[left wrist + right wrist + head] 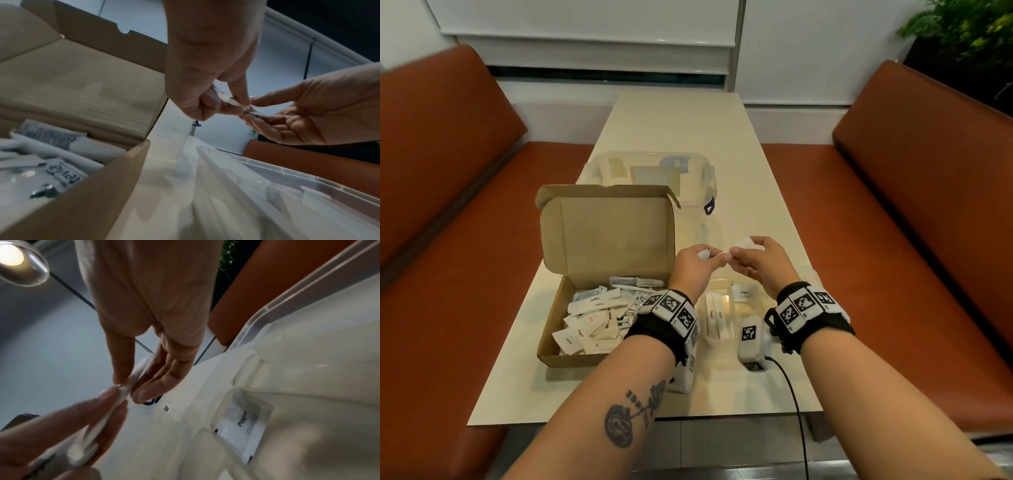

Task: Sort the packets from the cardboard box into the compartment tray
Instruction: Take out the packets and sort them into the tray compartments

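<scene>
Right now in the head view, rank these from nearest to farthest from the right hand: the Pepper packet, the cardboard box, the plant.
From the right hand:
1. Pepper packet, in the tray just below it.
2. Cardboard box, on the left.
3. Plant, far right corner.

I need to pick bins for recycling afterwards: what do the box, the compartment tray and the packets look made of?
The box looks like plain brown corrugated cardboard: matte, with folded flaps. The compartment tray appears to be translucent moulded plastic with a smooth, slightly glossy rim. The packets look mostly like white printed paper; a few greyish ones may be foil or film, which is hard to tell.
</scene>
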Tool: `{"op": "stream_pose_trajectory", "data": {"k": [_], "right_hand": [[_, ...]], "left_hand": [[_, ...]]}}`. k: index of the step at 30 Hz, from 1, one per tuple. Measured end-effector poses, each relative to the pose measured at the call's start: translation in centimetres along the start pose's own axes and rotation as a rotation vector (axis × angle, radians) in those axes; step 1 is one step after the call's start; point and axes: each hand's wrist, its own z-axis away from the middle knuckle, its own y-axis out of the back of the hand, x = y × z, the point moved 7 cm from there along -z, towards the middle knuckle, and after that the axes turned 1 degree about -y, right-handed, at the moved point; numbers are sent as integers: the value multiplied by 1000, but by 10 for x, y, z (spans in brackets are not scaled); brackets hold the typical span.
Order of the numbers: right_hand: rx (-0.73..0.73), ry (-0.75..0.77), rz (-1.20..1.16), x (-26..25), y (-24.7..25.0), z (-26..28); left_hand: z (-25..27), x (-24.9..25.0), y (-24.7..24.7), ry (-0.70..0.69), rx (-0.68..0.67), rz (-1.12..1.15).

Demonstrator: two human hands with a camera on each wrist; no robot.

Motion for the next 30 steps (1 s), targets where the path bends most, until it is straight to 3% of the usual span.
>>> {"op": "stream_pose_trajectory", "data": {"k": [5,9,14,17,30], "right_hand": [[95,52,145,-9,5,-4],[31,-6,597,2,-9,-2],[-108,-37,1041,31,-40,4],[-74,54,1356,33,-47,2],[-220,226,1628,39,-51,5]], "left_hand": [[2,-6,2,41,31,-66],[0,-15,14,74,136,-204],[2,-29,12,205,62,-400],[2,-33,12,239,31,-430],[5,-31,14,264,32,-432]]}}
